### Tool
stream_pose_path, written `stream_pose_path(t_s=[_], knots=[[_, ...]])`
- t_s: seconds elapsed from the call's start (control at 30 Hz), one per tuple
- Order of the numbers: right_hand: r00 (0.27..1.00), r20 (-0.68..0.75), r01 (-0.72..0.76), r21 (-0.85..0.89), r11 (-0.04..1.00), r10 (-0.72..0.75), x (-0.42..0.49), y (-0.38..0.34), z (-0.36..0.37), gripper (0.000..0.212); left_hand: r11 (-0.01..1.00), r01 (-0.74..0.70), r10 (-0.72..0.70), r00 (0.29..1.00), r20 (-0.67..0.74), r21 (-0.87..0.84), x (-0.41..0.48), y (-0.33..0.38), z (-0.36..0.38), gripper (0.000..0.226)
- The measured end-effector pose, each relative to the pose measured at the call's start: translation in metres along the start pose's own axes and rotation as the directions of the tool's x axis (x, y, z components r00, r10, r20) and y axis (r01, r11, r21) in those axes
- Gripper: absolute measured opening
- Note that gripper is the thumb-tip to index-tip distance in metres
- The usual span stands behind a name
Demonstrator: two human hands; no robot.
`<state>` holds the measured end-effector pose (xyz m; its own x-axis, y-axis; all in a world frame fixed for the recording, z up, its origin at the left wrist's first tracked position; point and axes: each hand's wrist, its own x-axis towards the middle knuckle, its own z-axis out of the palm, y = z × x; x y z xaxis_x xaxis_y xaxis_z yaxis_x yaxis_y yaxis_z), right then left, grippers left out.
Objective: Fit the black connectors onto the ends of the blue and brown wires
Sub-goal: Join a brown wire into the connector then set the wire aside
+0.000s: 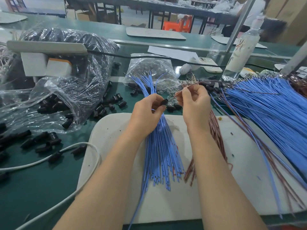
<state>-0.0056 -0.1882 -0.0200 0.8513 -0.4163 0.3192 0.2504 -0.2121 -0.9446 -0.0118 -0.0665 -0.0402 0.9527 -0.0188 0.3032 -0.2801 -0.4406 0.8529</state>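
Observation:
My left hand [147, 112] grips a bundle of blue wires [159, 151] that fans out above and below the fist, and pinches a black connector [164, 102] at its fingertips. My right hand [194, 103] pinches a thin brown wire [191, 86] whose tip points at the connector, a small gap apart. A bundle of brown wires [216, 131] runs under the right wrist and palm over the white board [224, 180].
Loose black connectors [44, 141] lie scattered on the green table at left, beside plastic bags [69, 67] holding more. A large heap of blue wires [272, 113] covers the right side. A white cable [63, 151], a bottle [240, 52] and a phone [209, 63] lie around.

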Motion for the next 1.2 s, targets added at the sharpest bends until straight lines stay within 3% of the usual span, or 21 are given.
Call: stream_pose_path(t_s=[0.33,0.47,0.53,0.6,0.67,0.77,0.9,1.0,1.07,1.13,1.2], knots=[[0.994,0.062,0.1,-0.132,0.986,-0.092,-0.006,-0.001,0.0,0.008,0.992,-0.071,0.072,0.997,-0.001,0.108,-0.002,0.0,0.0,0.011],[0.98,0.177,0.128,-0.225,0.966,-0.088,-0.007,0.0,0.002,0.004,0.991,-0.082,0.085,0.996,-0.027,0.104,-0.002,0.001,0.001,0.01],[0.977,0.215,0.025,-0.131,0.991,0.004,-0.007,-0.001,0.003,0.003,0.991,-0.09,0.093,0.995,-0.035,0.095,-0.002,0.001,0.001,0.01],[0.969,0.216,-0.137,0.082,0.987,0.116,-0.007,-0.003,0.004,0.005,0.991,-0.103,0.106,0.993,-0.042,0.085,-0.002,0.003,0.0,0.011],[0.973,0.168,-0.19,0.193,0.963,0.158,-0.005,-0.003,0.003,0.006,0.989,-0.119,0.123,0.992,-0.041,0.086,-0.002,0.004,0.0,0.011],[0.986,0.111,-0.142,0.175,0.974,0.124,-0.003,-0.003,0.001,0.019,0.985,-0.151,0.155,0.987,-0.046,0.085,-0.003,0.005,0.0,0.011],[0.967,0.254,-0.026,-0.04,0.999,0.035,-0.009,-0.003,0.007,0.02,0.987,-0.158,0.159,0.983,-0.091,0.02,-0.003,0.008,0.0,0.011],[0.948,0.307,-0.099,0.043,0.994,0.081,-0.013,-0.008,0.01,0.024,0.985,-0.08,0.057,0.987,-0.149,-0.154,-0.002,0.013,-0.002,0.009],[0.914,0.392,-0.133,0.054,0.99,0.101,-0.017,-0.011,0.011,0.029,0.909,0.034,-0.105,0.983,-0.149,-0.416,0.0,0.017,-0.005,0.006],[0.899,0.434,-0.078,0.031,0.997,0.056,-0.022,-0.016,0.013,0.024,0.713,0.145,-0.239,0.97,-0.043,-0.686,0.001,0.018,-0.008,0.009],[0.909,0.416,0.032,-0.027,0.999,-0.018,-0.027,-0.021,0.015,0.025,0.488,0.279,-0.301,0.943,0.141,-0.827,0.003,0.019,-0.012,0.014]])
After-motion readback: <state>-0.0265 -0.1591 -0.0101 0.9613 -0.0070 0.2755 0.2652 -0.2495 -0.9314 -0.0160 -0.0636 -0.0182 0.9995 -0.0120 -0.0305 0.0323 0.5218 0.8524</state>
